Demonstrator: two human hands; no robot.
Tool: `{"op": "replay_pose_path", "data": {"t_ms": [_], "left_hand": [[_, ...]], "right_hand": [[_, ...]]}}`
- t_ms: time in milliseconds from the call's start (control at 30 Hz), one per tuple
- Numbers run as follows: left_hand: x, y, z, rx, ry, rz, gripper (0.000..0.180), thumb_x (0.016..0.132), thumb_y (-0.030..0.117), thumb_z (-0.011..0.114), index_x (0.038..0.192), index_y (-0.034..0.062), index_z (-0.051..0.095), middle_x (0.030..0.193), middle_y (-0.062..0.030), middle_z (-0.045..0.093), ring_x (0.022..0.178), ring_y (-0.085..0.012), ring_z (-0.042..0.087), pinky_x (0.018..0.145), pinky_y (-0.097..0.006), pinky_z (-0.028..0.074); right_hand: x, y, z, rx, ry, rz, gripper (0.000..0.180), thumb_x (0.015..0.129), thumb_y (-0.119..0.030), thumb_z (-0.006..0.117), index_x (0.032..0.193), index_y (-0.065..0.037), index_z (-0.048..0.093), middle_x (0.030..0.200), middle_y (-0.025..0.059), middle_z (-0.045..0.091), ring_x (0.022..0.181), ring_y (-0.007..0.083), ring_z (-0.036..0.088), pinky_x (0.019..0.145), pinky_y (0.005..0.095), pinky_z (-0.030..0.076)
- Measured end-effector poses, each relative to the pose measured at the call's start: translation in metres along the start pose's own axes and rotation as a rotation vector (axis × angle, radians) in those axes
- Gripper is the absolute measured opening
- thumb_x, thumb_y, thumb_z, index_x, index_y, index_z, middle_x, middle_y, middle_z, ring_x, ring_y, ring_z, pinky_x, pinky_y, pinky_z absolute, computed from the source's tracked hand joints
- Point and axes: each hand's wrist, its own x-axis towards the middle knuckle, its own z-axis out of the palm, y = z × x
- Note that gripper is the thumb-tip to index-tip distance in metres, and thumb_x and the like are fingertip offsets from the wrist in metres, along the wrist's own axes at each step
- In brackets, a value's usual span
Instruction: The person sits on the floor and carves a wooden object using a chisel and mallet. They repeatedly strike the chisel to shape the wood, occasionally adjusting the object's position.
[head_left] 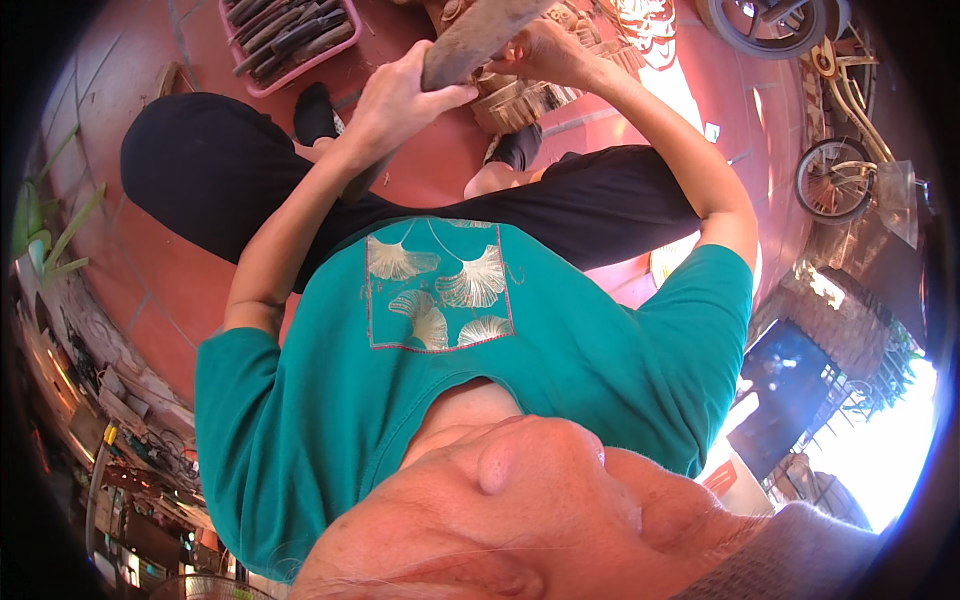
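Watching from where I'm standing, I'm seeing the left hand (397,98) grasping a thick wooden bar (475,45), its thumb pointing along the near side. The bar is slanting up and to the right of that grip, running out past the top of view, so its far end isn't showing. The right hand (535,50) is bending in just beside it, partly hidden behind the wood; I cannot tell whether its fingers are clasping anything. Below both, a carved wooden piece (508,105) is sitting over the red tiled floor (430,150), between the person's feet, nearer the right hand. Relief is already standing out across it, so I'm judging the carving as well under way, though how much is remaining uncut I cannot say. Off the left hand's far side, a pink tray (312,67) is holding a row of slim tools (290,35), its near right corner lying closest to that hand.
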Motion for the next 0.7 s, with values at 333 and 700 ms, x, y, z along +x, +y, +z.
{"op": "replay_pose_path", "data": {"t_ms": [333, 700], "left_hand": [[0.0, 0.002, -0.013, -0.133, 0.089, -0.014, 0.058, 0.087, 0.044, 0.079, 0.122, 0.0004, 0.064, 0.087, -0.0057, 0.069, 0.07, -0.0122, 0.061, 0.066, -0.029, 0.052], [-0.002, 0.007, -0.013, -0.073, 0.035, -0.02, 0.059, 0.087, 0.042, 0.08, 0.122, -0.0016, 0.063, 0.097, -0.0132, 0.073, 0.085, -0.0188, 0.069, 0.08, -0.033, 0.055]], "right_hand": [[0.008, 0.0, -0.005, -0.072, 0.086, -0.08, 0.037, 0.09, -0.035, 0.078, 0.086, -0.007, 0.055, 0.07, 0.0098, 0.06, 0.07, 0.0302, 0.066, 0.064, 0.0416, 0.051], [0.003, -0.006, -0.006, 0.004, 0.025, -0.049, 0.034, 0.089, -0.034, 0.078, 0.089, -0.008, 0.056, 0.069, 0.0104, 0.06, 0.068, 0.0297, 0.066, 0.063, 0.0438, 0.049]]}}
